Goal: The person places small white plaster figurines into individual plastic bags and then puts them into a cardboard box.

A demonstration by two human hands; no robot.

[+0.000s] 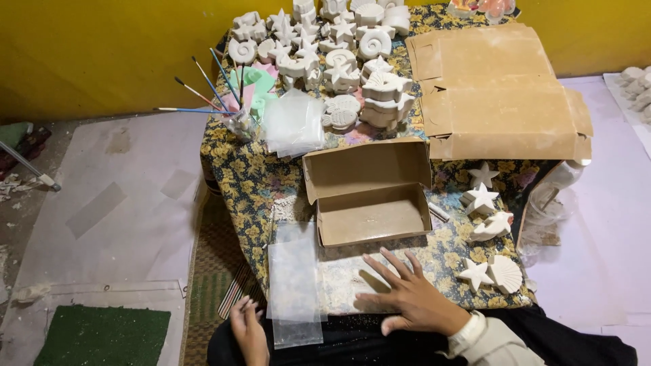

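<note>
Fingers (393, 268) spread flat on clear plastic bag (346, 281) | left hand (249, 332) loose beside | bag glossy, rectangular

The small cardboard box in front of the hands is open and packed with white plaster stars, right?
Not quite. The head view shows the small cardboard box open but empty; the white plaster stars lie on the floral cloth to its right. The right hand rests flat below the box.

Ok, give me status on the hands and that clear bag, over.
Right hand flat, fingers spread on the clear bag. Left hand at its lower edge, grip unclear. Open cardboard box just beyond, empty. Plaster stars to the right.
</note>
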